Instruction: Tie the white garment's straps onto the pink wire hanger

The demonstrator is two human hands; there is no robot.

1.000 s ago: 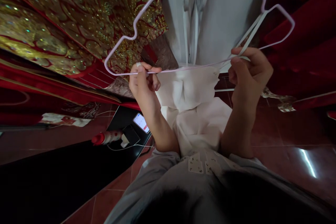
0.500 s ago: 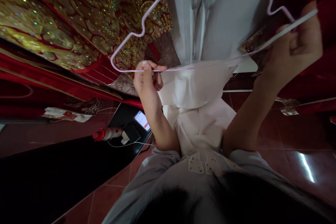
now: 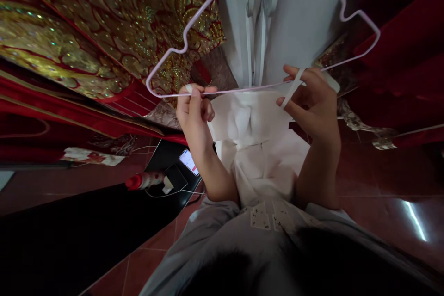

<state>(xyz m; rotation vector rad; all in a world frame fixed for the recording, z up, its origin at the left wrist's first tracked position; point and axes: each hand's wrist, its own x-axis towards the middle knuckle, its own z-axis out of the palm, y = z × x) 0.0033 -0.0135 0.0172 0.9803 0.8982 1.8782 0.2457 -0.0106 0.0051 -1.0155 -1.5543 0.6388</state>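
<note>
From my remote seat, I looked down through the head camera at a pale pink hanger (image 3: 243, 89) held up in front of the wearer's chest, its wide frame running out of view at the top. The left hand (image 3: 192, 110) was clamped on the lower bar near the hanger's left corner, thumb and fingers pinched together, with a small white wrap around one finger. The right hand (image 3: 316, 107) was near the right part of that bar, its thumb and forefinger apart, a white strap (image 3: 292, 88) stretched between them. A white garment (image 3: 251, 148) hung between the two forearms, its top edge along the bar.

On my left I saw red clothing covered in gold sequins (image 3: 128, 14), and on my right, dark red fabric (image 3: 402, 60). Pale grey panels (image 3: 307, 7) with upright handles stood behind the hanger. Lower left, a black tabletop (image 3: 83, 236) carried a phone (image 3: 189, 162) with a lit screen, a red-capped bottle (image 3: 152, 179) on its side and a white cable (image 3: 159, 196). Reddish tiles (image 3: 364, 219) covered the floor, reflecting a bright streak at right.
</note>
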